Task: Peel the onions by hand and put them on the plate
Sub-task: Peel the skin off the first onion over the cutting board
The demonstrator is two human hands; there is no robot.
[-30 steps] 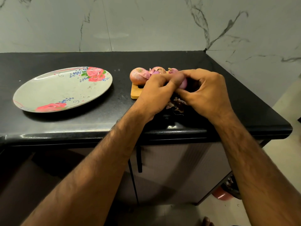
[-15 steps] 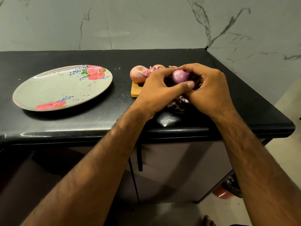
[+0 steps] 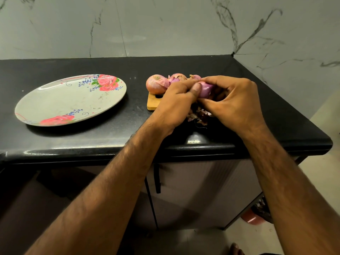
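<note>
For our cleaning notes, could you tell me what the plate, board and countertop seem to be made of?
Plate: probably melamine or glazed ceramic, glossy with printed roses. Board: pale wood, matte, tan. Countertop: apparently polished black stone, speckled, with reflections.

Dim, soft light from overhead: a pale glare patch on the far marble wall (image 3: pixel 127 38), a bright glint on the near edge of the counter (image 3: pixel 196 140). The plate (image 3: pixel 55 102) throws a dark shadow nearward; the peeled onion (image 3: pixel 207 89) has a faint sheen. Straight lines bow at left and right.
</note>
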